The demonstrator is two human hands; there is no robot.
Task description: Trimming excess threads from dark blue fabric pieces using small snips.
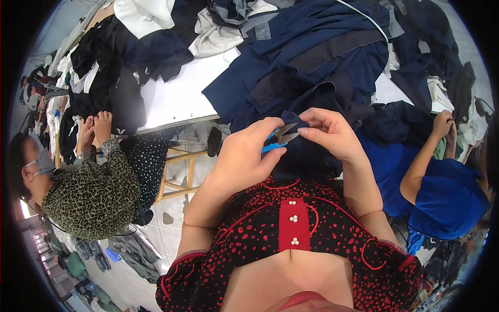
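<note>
My left hand (pixel 244 149) is closed around blue-handled thread snips (pixel 285 136), whose short metal blades stand apart and point right. Just past the blade tips, my right hand (pixel 331 136) pinches the edge of a navy garment (pixel 292 117) between thumb and fingers. The dark cloth hangs below both hands toward my lap and runs up onto the table, where more of the navy fabric (pixel 332 57) is heaped. Whether a thread lies between the blades is too small to make out.
A white table (pixel 176 99) carries piled dark clothes, a grey cloth (pixel 214 36) and a white cloth (pixel 144 15). A person in a leopard-print top (pixel 91 192) sits at left; another in a blue shirt (pixel 449 190) works at right. A wooden frame (pixel 179 174) stands under the table.
</note>
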